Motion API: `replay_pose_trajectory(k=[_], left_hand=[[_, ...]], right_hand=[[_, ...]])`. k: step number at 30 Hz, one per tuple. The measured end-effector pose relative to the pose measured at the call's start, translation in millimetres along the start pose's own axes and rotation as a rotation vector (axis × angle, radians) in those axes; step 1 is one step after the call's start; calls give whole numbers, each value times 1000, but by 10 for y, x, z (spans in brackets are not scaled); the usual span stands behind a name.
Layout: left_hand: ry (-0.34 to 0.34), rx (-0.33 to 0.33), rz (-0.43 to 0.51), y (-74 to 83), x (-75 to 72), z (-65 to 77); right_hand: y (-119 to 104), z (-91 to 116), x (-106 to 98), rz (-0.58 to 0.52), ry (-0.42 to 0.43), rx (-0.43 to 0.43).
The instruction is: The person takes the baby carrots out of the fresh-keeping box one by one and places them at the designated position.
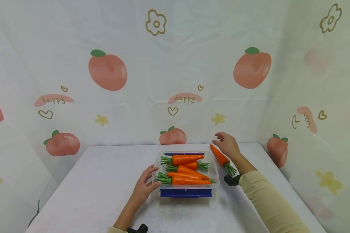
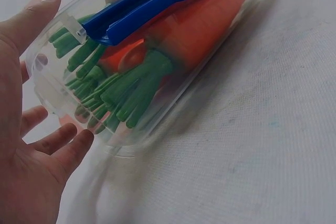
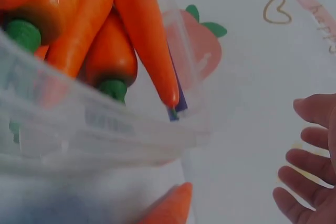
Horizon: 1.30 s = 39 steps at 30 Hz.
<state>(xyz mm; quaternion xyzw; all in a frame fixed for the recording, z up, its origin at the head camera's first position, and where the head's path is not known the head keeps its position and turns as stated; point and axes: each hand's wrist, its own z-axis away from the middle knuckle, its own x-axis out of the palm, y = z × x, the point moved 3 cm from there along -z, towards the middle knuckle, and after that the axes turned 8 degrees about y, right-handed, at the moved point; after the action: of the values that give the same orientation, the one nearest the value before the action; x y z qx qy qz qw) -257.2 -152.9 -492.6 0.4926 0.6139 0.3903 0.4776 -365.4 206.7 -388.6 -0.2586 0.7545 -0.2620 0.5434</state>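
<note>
White fabric backdrop printed with red fruit [image 1: 175, 64]: is hanging behind and beside my workspace, probably screening off the surroundings.
White, cloth-textured table [image 1: 113, 181]: is carrying everything, and I judge its width is giving both my forearms room.
Clear plastic, open-topped rectangular box [image 1: 215, 181]: is sitting mid-table with a long side facing me, probably so that either hand is finding an end within reach.
Heap of orange, tapering carrots with green tops [image 1: 189, 180]: at least five are lying lengthwise inside, some tops pointing left and others right, presumably letting thick and thin ends nest.
My bare right hand [image 1: 226, 144]: is hovering beyond the box's right side, fingers relaxed and apart, holding nothing; I take it to be there for a single glossy orange carrot with a green top [image 1: 220, 156] lying near it.
My bare left hand [image 1: 144, 186]: is curving loosely beside the box's left end, gripping nothing; I judge it is placed for steadying, though I cannot tell whether my fingertips are touching the wall.
Lone carrot: is lying on the table just right of the box, its tip pointing away from me, its green top nearer.
Long blue plastic clasp [image 1: 186, 193]: is hanging along the front wall, leaving the opening unobstructed.
</note>
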Motion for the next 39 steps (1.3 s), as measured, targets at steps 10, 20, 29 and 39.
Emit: replay_pose_trajectory(k=[10, 20, 29, 39], left_hand=[[-6, -9, -25, -20, 12, -6], [-7, 2, -4, -3, 14, 5], [-6, 4, -13, -4, 4, 13], [4, 18, -26, -18, -1, -8]], right_hand=[[-322, 106, 136, -123, -84, -143], [-475, 176, 451, -166, -360, -139], [-603, 197, 719, -95, -500, -224], [-696, 216, 813, -2, -579, -236]])
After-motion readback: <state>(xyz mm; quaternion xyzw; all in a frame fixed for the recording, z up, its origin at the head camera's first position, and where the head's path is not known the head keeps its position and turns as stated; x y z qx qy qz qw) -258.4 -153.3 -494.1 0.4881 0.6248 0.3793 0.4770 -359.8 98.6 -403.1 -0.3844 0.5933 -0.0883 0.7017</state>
